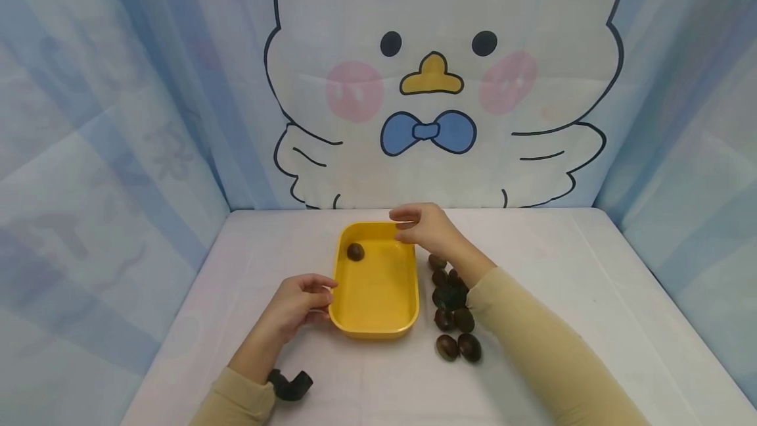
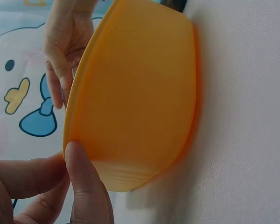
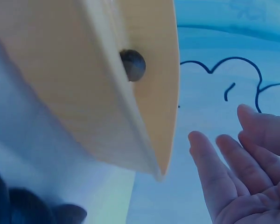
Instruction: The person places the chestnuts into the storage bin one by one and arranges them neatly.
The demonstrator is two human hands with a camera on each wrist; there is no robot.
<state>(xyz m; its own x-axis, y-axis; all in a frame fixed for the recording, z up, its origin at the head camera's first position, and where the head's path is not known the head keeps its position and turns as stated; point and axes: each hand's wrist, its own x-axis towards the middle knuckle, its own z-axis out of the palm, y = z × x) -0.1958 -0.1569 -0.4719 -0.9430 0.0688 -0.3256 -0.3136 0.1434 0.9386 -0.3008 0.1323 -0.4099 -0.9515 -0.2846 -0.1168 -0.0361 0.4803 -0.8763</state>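
Note:
A yellow plastic tray stands on the table, with one brown chestnut in its far left part. My left hand is at the tray's left side and pinches its rim, the thumb against the outer wall in the left wrist view. Over the far right corner is my right hand, its fingers relaxed and holding nothing. The right wrist view shows that hand apart from the tray. Several more chestnuts lie to the right of the tray, some of them partly hidden by my right forearm.
Beside my left cuff is a black curved piece, partly covered by the sleeve. A pale cloth covers the table. Behind it hangs a curtain with a cartoon bird, and further curtains enclose both sides.

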